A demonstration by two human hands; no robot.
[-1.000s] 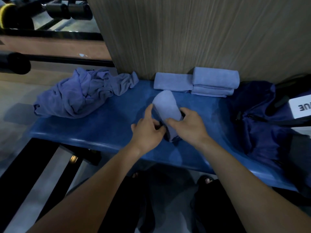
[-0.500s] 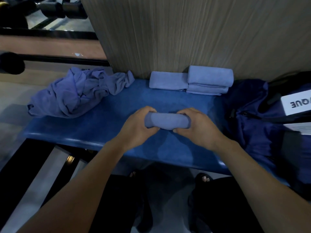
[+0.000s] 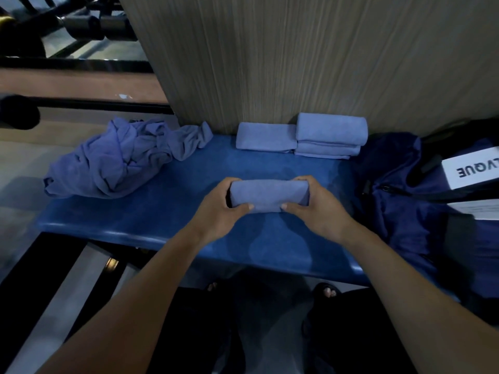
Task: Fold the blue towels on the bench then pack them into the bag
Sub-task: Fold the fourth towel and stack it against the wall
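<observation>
I hold a folded blue towel point(image 3: 268, 195) between my two hands, over the middle of the blue table point(image 3: 162, 211). My left hand point(image 3: 218, 211) curls around its left end, the thumb on the near edge, and my right hand point(image 3: 317, 209) does the same on the right end, so each grip is closed on the cloth. The towel is a compact, soft rectangle with rounded edges and a fine, matte pile. At the back, against the wood-grain wall point(image 3: 297, 63), lie one folded towel point(image 3: 266, 136) and, touching it on the right, a small stack of folded towels point(image 3: 330, 136). A crumpled heap of unfolded towels point(image 3: 118, 160) lies at the left end. The dark blue fabric bag point(image 3: 399, 190) sits slack at the right end.
</observation>
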